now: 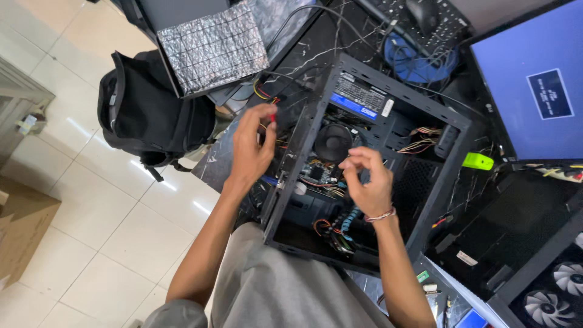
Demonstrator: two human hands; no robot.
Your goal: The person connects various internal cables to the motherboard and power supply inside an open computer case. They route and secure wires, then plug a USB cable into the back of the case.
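Observation:
An open black computer case [328,91] lies on its side on a dark marble desk, showing a round cooler fan [333,142], a power supply [359,97] and bundles of coloured wires [331,234]. My left hand [252,146] hovers at the case's left edge, its fingertips pinched on a small red connector [272,115]. My right hand [368,182] is over the inside of the case, fingers curled together near the fan; whether it holds anything I cannot tell. A bracelet sits on that wrist.
A black backpack [143,112] rests on the tiled floor at left, beside a silver quilted panel [212,45]. A blue monitor [537,82] stands at right, a green object [478,161] below it. A keyboard and mouse [422,15] lie behind the case. A case with fans [549,285] sits at lower right.

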